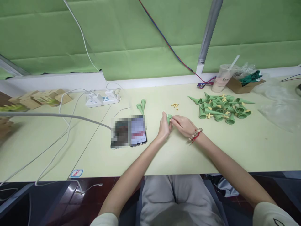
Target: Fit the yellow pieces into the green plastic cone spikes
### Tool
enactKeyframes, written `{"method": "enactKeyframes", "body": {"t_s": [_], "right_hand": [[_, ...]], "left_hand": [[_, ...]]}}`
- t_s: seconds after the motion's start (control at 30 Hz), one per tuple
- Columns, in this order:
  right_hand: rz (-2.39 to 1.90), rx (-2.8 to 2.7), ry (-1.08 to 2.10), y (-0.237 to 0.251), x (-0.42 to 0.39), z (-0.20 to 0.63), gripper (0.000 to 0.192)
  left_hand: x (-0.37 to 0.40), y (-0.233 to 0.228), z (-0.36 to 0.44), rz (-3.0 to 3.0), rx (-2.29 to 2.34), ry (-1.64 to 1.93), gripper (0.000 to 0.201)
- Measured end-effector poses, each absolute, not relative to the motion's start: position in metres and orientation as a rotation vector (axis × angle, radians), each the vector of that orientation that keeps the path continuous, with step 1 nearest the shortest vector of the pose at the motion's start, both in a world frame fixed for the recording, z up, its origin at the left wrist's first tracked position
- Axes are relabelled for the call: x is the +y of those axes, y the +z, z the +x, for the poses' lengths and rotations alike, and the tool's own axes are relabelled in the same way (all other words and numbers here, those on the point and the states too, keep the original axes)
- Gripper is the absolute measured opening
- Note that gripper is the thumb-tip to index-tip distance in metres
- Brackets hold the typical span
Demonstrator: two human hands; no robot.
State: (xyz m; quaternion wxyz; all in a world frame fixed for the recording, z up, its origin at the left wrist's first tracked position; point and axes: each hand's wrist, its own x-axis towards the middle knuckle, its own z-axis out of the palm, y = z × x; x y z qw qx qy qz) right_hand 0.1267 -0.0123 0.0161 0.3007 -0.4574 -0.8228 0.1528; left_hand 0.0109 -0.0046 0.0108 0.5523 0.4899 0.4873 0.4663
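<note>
My left hand (164,127) is closed around a green plastic cone piece (169,116), its wide end facing up. Beside that end, the fingers of my right hand (184,125) are pinched together; whatever they hold, if anything, is too small to make out. Just beyond my hands lies a small cluster of yellow plastic pieces (175,105). Two more green cone pieces (143,103) rest further left. Over on the right is a pile of green cone pieces (218,108), with yellow bits among them.
Left of my hands lies a phone (138,142), partly blurred. Behind it are a power strip (103,100) and white cables. At the back right stand a drink cup (221,80), an open cardboard box (246,87) and plastic bags (279,110). Small cartons (39,99) sit far left.
</note>
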Motion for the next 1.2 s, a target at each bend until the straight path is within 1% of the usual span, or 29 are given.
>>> {"method": "enactKeyframes", "body": {"t_s": [0.1,0.17,0.27,0.33,0.43,0.5,0.53,0.57,0.6,0.67,0.77,0.83,1.0,1.1,1.2], "right_hand": [[-1.23,-2.236,0.28,0.022,-0.012,0.13,0.033],[-1.17,-2.279,0.226,0.023,-0.011,0.13,0.036],[-1.036,-2.249,0.303,0.019,-0.013,0.125,0.042],[-1.027,-2.075,0.477,0.015,-0.015,0.118,0.045],[-1.054,-1.684,0.956,0.01,-0.018,0.105,0.049],[-1.002,-1.511,1.296,0.009,-0.017,0.1,0.051],[-0.976,-1.48,1.404,0.01,-0.016,0.1,0.052],[-0.967,-1.485,1.442,0.011,-0.015,0.102,0.053],[-0.984,-1.524,1.4,0.012,-0.015,0.105,0.053],[-1.063,-1.675,1.141,0.015,-0.014,0.113,0.048],[-1.073,-1.958,0.715,0.018,-0.013,0.124,0.03],[-1.007,-2.116,0.544,0.018,-0.011,0.128,0.025],[-1.097,-2.345,0.043,0.017,-0.006,0.13,0.034],[-1.146,-2.398,-0.126,0.017,-0.006,0.128,0.037],[-1.148,-2.426,-0.186,0.016,-0.006,0.126,0.036]], "left_hand": [[-0.002,0.016,0.009,1.053,1.026,0.952,0.065],[-0.001,0.017,0.008,1.047,1.001,0.883,0.065],[-0.003,0.014,0.007,1.149,1.075,0.988,0.061],[-0.007,0.012,0.008,1.257,1.134,1.173,0.058],[-0.011,0.014,0.008,1.39,1.202,1.431,0.051],[-0.012,0.018,0.006,1.438,1.234,1.485,0.042],[-0.011,0.02,0.005,1.434,1.231,1.466,0.037],[-0.01,0.023,0.004,1.412,1.212,1.418,0.033],[-0.009,0.025,0.002,1.369,1.184,1.35,0.03],[-0.005,0.027,0.0,1.272,1.154,1.248,0.03],[-0.001,0.027,-0.003,1.196,1.155,1.21,0.033],[0.0,0.025,-0.004,1.178,1.164,1.171,0.037],[-0.001,0.026,-0.005,1.231,1.21,0.998,0.055],[-0.001,0.027,-0.006,1.276,1.283,0.991,0.057],[-0.001,0.027,-0.006,1.289,1.341,1.024,0.052]]}}
